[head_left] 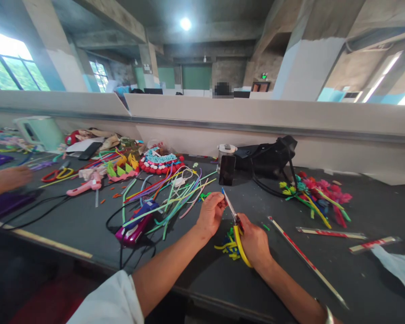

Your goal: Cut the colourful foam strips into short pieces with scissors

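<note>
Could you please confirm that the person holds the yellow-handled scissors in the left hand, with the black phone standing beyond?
Not quite: the head view shows the scissors in the right hand, not the left hand; the black phone stands beyond.

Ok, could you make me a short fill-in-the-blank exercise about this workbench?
1. The person's right hand holds yellow-handled ____.
2. The hand near the blade tips is the person's ____ one.
3. The cut pieces beneath are yellow, green and ____.
4. In the picture, the black bag lies to the ____ of the upright phone.

Missing words: scissors; left; blue; right.
</note>
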Action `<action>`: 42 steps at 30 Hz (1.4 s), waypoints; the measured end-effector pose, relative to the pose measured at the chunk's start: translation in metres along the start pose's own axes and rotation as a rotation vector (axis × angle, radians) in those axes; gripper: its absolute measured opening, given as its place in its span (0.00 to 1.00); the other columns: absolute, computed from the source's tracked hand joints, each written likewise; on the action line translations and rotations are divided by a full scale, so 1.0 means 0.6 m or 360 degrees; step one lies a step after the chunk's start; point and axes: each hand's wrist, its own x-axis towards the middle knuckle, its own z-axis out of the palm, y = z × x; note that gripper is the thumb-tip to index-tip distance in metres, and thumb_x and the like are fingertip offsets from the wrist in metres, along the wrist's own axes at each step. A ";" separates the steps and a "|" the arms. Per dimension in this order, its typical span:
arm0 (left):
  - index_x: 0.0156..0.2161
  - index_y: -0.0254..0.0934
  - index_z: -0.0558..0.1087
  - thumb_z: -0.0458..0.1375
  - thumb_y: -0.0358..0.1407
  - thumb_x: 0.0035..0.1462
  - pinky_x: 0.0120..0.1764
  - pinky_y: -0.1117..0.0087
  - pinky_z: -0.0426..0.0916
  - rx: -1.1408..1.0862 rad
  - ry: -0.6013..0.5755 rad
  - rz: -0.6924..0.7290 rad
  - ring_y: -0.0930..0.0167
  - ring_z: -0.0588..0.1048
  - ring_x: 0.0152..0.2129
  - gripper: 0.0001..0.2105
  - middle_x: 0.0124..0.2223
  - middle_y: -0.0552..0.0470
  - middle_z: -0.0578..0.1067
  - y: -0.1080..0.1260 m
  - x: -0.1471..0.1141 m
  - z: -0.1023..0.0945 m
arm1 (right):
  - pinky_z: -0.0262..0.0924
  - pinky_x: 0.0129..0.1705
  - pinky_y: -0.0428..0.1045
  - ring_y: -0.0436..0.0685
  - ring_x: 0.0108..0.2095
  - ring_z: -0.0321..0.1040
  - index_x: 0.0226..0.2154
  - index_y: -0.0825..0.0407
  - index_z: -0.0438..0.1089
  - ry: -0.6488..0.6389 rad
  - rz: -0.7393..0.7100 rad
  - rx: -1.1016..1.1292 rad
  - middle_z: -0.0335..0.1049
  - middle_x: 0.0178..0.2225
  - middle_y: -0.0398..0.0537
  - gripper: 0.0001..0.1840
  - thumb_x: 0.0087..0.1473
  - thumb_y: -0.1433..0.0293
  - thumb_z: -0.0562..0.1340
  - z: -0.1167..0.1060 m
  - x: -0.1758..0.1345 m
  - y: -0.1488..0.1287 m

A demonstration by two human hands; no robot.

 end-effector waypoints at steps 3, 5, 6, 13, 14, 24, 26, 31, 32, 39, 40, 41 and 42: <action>0.25 0.34 0.70 0.63 0.33 0.42 0.31 0.73 0.61 0.0009 0.0013 -0.0008 0.77 0.66 0.22 0.06 0.23 0.56 0.68 0.001 -0.001 0.002 | 0.47 0.23 0.43 0.51 0.21 0.68 0.41 0.51 0.68 0.0029 -0.0011 0.0039 0.70 0.21 0.42 0.16 0.52 0.74 0.51 0.004 0.000 0.003; 0.25 0.34 0.70 0.63 0.33 0.42 0.32 0.73 0.61 0.0026 0.0013 -0.0008 0.77 0.65 0.22 0.06 0.23 0.56 0.68 0.002 -0.001 0.002 | 0.48 0.23 0.43 0.51 0.22 0.68 0.41 0.51 0.67 0.0044 -0.0005 0.0091 0.70 0.22 0.42 0.15 0.53 0.73 0.51 0.008 0.001 0.007; 0.25 0.35 0.69 0.63 0.33 0.42 0.32 0.72 0.62 0.0038 0.0009 -0.0007 0.77 0.65 0.22 0.07 0.23 0.56 0.67 0.003 -0.001 0.003 | 0.49 0.23 0.43 0.51 0.22 0.68 0.41 0.51 0.67 0.0051 0.0008 0.0123 0.71 0.23 0.43 0.15 0.53 0.72 0.51 0.010 0.002 0.009; 0.24 0.35 0.69 0.61 0.35 0.44 0.34 0.71 0.62 0.0258 -0.0039 0.0044 0.77 0.63 0.20 0.07 0.20 0.58 0.64 0.004 -0.001 -0.002 | 0.56 0.29 0.44 0.51 0.25 0.68 0.38 0.51 0.66 0.0193 0.0130 0.0517 0.72 0.29 0.45 0.12 0.58 0.64 0.52 0.010 0.014 0.025; 0.24 0.35 0.69 0.61 0.35 0.44 0.33 0.71 0.61 0.0360 -0.0025 0.0068 0.77 0.63 0.20 0.06 0.20 0.58 0.64 0.002 -0.002 -0.003 | 0.57 0.30 0.44 0.51 0.26 0.69 0.38 0.51 0.66 0.0221 0.0139 0.0599 0.72 0.31 0.45 0.12 0.58 0.62 0.53 0.009 0.016 0.025; 0.23 0.38 0.72 0.59 0.30 0.44 0.30 0.71 0.53 0.1608 -0.0320 0.0514 0.73 0.62 0.22 0.03 0.22 0.54 0.68 -0.010 -0.023 -0.001 | 0.62 0.35 0.48 0.53 0.31 0.68 0.43 0.52 0.65 0.0472 0.0235 0.0901 0.71 0.37 0.49 0.20 0.54 0.56 0.58 -0.003 0.027 0.023; 0.21 0.39 0.71 0.60 0.29 0.43 0.31 0.70 0.53 0.1694 -0.0431 0.0571 0.72 0.62 0.22 0.04 0.22 0.53 0.67 -0.009 -0.026 0.000 | 0.62 0.36 0.49 0.53 0.31 0.68 0.44 0.52 0.65 0.0492 0.0233 0.0891 0.71 0.37 0.49 0.20 0.54 0.57 0.57 -0.003 0.028 0.025; 0.21 0.40 0.70 0.60 0.27 0.41 0.35 0.69 0.55 0.1798 -0.0604 0.0684 0.69 0.64 0.25 0.06 0.23 0.51 0.67 -0.008 -0.028 0.000 | 0.62 0.40 0.50 0.54 0.37 0.68 0.43 0.52 0.64 0.0509 0.0131 0.0823 0.70 0.41 0.50 0.15 0.55 0.61 0.56 0.003 0.028 0.031; 0.21 0.40 0.71 0.60 0.27 0.42 0.35 0.69 0.56 0.1839 -0.0633 0.0704 0.69 0.64 0.25 0.05 0.23 0.51 0.68 -0.009 -0.027 -0.002 | 0.61 0.40 0.50 0.54 0.37 0.68 0.43 0.52 0.64 0.0507 0.0116 0.0814 0.70 0.41 0.50 0.15 0.55 0.62 0.55 0.005 0.028 0.033; 0.23 0.36 0.72 0.57 0.34 0.45 0.25 0.72 0.54 0.1714 -0.0425 0.0109 0.74 0.63 0.19 0.05 0.21 0.54 0.68 -0.027 -0.014 -0.019 | 0.62 0.40 0.48 0.52 0.35 0.68 0.46 0.52 0.63 0.0454 0.0053 0.0899 0.68 0.41 0.49 0.16 0.56 0.64 0.54 0.010 0.027 0.037; 0.23 0.36 0.72 0.57 0.35 0.45 0.24 0.73 0.54 0.1620 -0.0383 -0.0022 0.74 0.62 0.19 0.06 0.20 0.55 0.68 -0.027 -0.012 -0.021 | 0.62 0.40 0.48 0.52 0.36 0.68 0.46 0.52 0.63 0.0456 0.0044 0.0914 0.68 0.41 0.49 0.16 0.56 0.63 0.53 0.010 0.027 0.037; 0.23 0.35 0.73 0.57 0.36 0.45 0.24 0.73 0.54 0.1527 -0.0358 -0.0136 0.75 0.62 0.18 0.06 0.20 0.55 0.67 -0.027 -0.011 -0.022 | 0.62 0.41 0.48 0.52 0.36 0.68 0.46 0.52 0.63 0.0457 0.0040 0.0929 0.68 0.40 0.49 0.16 0.57 0.63 0.53 0.010 0.027 0.036; 0.23 0.35 0.73 0.57 0.36 0.44 0.23 0.73 0.54 0.1441 -0.0346 -0.0227 0.75 0.62 0.18 0.07 0.19 0.55 0.67 -0.025 -0.009 -0.022 | 0.62 0.41 0.48 0.52 0.36 0.68 0.46 0.51 0.63 0.0452 0.0040 0.0946 0.69 0.40 0.48 0.16 0.57 0.63 0.53 0.010 0.027 0.036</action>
